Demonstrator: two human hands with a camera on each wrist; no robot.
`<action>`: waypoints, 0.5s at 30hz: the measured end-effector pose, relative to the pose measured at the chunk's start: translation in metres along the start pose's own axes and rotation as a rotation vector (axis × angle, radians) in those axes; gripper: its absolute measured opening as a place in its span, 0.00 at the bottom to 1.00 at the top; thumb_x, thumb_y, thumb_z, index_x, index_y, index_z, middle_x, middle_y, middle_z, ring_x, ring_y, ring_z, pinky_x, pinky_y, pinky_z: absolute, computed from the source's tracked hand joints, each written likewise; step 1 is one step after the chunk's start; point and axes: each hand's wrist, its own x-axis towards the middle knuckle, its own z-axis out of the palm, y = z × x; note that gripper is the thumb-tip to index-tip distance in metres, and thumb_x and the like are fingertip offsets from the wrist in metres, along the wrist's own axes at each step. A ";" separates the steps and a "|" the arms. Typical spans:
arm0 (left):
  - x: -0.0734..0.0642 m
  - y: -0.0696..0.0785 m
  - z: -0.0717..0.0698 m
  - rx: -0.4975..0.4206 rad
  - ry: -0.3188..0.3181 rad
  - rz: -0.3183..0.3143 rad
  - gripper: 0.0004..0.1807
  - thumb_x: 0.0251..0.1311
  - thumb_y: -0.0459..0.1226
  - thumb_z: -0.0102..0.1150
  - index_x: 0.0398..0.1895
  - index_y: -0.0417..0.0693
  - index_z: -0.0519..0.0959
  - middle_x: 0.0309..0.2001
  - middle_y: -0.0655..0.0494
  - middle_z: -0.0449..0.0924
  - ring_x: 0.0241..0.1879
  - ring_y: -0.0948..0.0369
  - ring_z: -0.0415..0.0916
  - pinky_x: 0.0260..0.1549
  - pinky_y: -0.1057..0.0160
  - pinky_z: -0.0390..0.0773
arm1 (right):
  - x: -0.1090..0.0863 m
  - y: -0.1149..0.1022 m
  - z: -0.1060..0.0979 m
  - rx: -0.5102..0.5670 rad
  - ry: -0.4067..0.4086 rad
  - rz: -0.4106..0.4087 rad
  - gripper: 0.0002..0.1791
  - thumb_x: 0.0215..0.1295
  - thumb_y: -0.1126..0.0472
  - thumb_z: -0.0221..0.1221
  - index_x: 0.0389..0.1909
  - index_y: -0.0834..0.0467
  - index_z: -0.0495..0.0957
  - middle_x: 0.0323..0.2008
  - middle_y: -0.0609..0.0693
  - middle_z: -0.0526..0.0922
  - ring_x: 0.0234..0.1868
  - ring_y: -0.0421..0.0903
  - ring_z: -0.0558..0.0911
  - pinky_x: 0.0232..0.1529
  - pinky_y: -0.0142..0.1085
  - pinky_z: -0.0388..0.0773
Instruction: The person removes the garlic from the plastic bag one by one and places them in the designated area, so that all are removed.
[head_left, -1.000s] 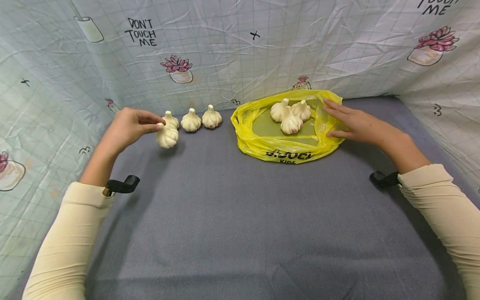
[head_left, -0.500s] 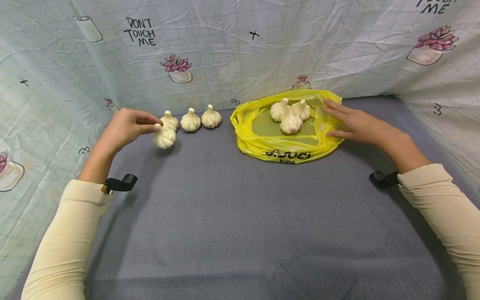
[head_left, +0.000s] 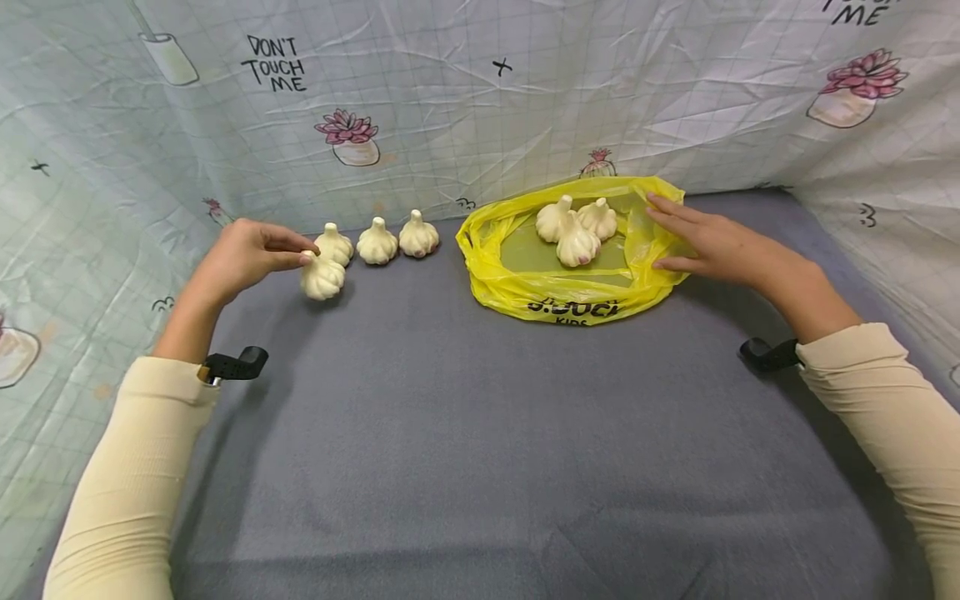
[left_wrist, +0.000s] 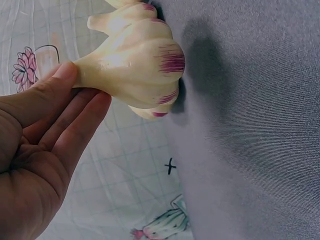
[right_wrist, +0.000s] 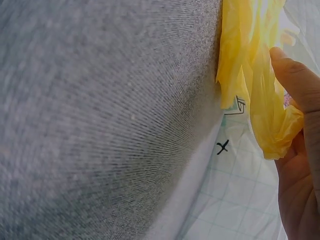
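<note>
My left hand (head_left: 247, 254) pinches a white garlic bulb (head_left: 322, 279) by its stem, between thumb and fingertips. Purple streaks mark the bulb's base in the left wrist view, and its shadow falls on the cloth close by. Behind it, partly covered, stands another garlic bulb (head_left: 335, 242), first in a row with a middle bulb (head_left: 377, 243) and a right-hand bulb (head_left: 418, 236). A yellow plastic bag (head_left: 483, 279) lies with its mouth spread, three garlic bulbs (head_left: 577, 242) grouped inside. My right hand (head_left: 723, 246) rests on the bag's right rim, fingers extended.
Grey cloth (head_left: 480, 425) covers the table. A printed sheet (head_left: 435, 100) with plant drawings hangs close behind the row and the bag, and continues along both sides. Each wrist wears a black camera mount, such as the left mount (head_left: 238, 364).
My left hand has drifted slightly left with the pinched garlic bulb. The right hand keeps its place on the bag, and the other bulbs stay put; the head view has shifted a little.
</note>
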 end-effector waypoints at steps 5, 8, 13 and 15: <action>0.001 -0.006 0.000 0.001 -0.009 -0.006 0.17 0.66 0.46 0.68 0.51 0.46 0.88 0.44 0.53 0.90 0.35 0.78 0.79 0.35 0.73 0.74 | 0.001 0.002 0.002 -0.007 -0.006 0.002 0.46 0.68 0.56 0.67 0.79 0.64 0.54 0.81 0.59 0.47 0.74 0.70 0.58 0.69 0.64 0.60; 0.002 -0.010 0.001 -0.011 -0.009 0.002 0.17 0.66 0.46 0.68 0.51 0.46 0.88 0.44 0.52 0.89 0.36 0.78 0.79 0.35 0.73 0.74 | 0.001 0.002 0.003 -0.009 -0.003 0.002 0.46 0.67 0.57 0.68 0.79 0.65 0.55 0.81 0.59 0.48 0.74 0.70 0.59 0.68 0.64 0.60; 0.002 -0.017 0.003 -0.025 -0.005 0.017 0.15 0.66 0.45 0.68 0.50 0.46 0.88 0.44 0.54 0.90 0.37 0.78 0.79 0.36 0.75 0.74 | 0.002 0.000 0.004 -0.007 -0.006 -0.002 0.45 0.68 0.57 0.67 0.79 0.65 0.54 0.81 0.59 0.47 0.74 0.70 0.59 0.69 0.64 0.60; 0.002 -0.020 0.003 -0.039 -0.006 0.016 0.15 0.66 0.44 0.68 0.50 0.46 0.88 0.43 0.56 0.90 0.38 0.78 0.79 0.36 0.75 0.74 | 0.003 -0.001 0.004 -0.005 -0.010 -0.002 0.45 0.68 0.57 0.67 0.79 0.65 0.54 0.81 0.59 0.47 0.74 0.70 0.58 0.69 0.64 0.60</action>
